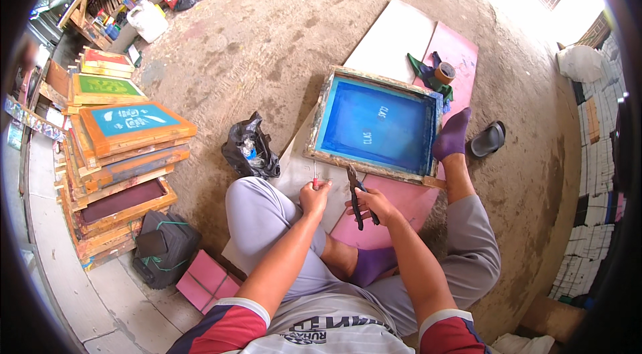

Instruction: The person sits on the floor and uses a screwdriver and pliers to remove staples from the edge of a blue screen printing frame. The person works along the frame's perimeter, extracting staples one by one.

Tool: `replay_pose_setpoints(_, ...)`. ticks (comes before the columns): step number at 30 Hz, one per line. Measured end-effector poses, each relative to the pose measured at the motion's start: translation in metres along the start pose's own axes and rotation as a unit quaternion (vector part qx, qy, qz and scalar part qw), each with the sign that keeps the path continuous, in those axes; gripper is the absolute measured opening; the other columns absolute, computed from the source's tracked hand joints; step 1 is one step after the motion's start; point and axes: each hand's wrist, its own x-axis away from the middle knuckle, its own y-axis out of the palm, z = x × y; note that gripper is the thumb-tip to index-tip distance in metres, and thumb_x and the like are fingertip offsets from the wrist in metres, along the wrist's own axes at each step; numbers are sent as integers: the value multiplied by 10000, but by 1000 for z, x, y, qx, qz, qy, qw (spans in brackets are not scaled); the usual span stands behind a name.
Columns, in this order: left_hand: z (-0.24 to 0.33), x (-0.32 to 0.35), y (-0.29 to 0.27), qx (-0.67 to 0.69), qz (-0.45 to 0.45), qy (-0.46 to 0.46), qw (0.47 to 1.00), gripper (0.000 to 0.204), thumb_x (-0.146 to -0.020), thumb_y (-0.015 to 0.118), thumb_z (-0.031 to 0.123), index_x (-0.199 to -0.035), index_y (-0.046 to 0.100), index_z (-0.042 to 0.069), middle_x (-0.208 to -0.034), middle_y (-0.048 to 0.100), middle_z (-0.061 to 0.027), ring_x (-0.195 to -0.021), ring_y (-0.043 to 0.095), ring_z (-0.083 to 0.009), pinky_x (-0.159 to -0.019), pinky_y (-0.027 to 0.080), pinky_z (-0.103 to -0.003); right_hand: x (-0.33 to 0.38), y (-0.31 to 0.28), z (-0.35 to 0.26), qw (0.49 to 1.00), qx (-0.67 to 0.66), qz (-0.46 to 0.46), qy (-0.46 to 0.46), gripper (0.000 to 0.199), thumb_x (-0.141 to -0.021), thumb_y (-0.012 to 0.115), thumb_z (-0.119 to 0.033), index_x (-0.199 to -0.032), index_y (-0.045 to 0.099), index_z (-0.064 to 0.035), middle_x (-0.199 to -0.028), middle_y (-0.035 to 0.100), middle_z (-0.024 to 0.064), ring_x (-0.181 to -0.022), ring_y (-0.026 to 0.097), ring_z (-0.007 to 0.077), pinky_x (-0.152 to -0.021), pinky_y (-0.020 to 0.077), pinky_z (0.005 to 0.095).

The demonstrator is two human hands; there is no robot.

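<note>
A wooden screen-printing frame [319, 113] with blue mesh and pale lettering lies in front of me, its near edge toward my hands. My left hand [313, 200] is closed on a small screwdriver [315, 183] with a red handle, its thin shaft pointing up toward the frame's near left corner. In my right hand [376, 203] is a pair of dark pliers [354, 187]. The pliers' jaws point at the near edge of the frame; whether they touch it I cannot tell. The handles stand apart between my fingers.
Pink and white boards [394, 36] lie under the frame. A tape roll [445, 72] and dark green cloth [420, 68] sit beyond it. My foot in a purple sock [453, 133] is at its right, near a sandal [487, 139]. Left are a black plastic bag [244, 140] and stacked frames [134, 120].
</note>
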Motion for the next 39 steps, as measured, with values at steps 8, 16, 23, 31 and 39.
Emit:
replay_pose_setpoints(8, 0, -1, 1, 31, -10, -12, 999, 278, -817, 850, 270, -870, 741, 20, -733, 695, -55, -664, 639, -166, -645, 500, -340, -11, -22, -9, 999, -31, -20, 39, 463, -1098, 470, -378, -1352, 533, 5, -1112, 706, 201, -925, 726, 331, -745, 619, 492)
replay_pose_setpoints(16, -3, -2, 5, 43, -4, -22, 999, 274, -829, 841, 263, -886, 734, 17, -720, 670, -29, -644, 617, -141, -610, 481, -326, -13, 3, -10, 971, 186, 145, 35, 397, -966, 606, -337, -1129, 659, 22, -864, 693, 154, -788, 706, 281, -692, 603, 467)
replay_pose_setpoints(23, 2, -2, 3, 94, -7, -6, 996, 274, -851, 833, 257, -887, 714, 13, -727, 651, -23, -550, 568, -129, -515, 445, -329, -19, 18, 19, 807, 475, 322, -137, 358, -939, 577, -301, -1117, 642, 3, -954, 720, 294, -961, 694, 480, -853, 536, 577)
replay_pose_setpoints(31, 34, 11, -10, 209, -182, -209, 938, 344, -946, 736, 422, -1010, 695, 86, -865, 721, -52, -403, 450, -109, -371, 343, -286, -5, 21, 35, 863, 447, 151, -184, 314, -924, 664, -295, -943, 664, 19, -863, 725, 266, -774, 722, 421, -704, 572, 508)
replay_pose_setpoints(39, 15, -4, -11, 243, -145, -289, 914, 237, -957, 729, 341, -995, 698, 108, -877, 725, -47, -417, 463, -113, -422, 405, -325, -6, 22, 29, 983, 173, -52, 22, 420, -1013, 628, -377, -1168, 634, 13, -989, 724, 127, -797, 727, 228, -635, 578, 381)
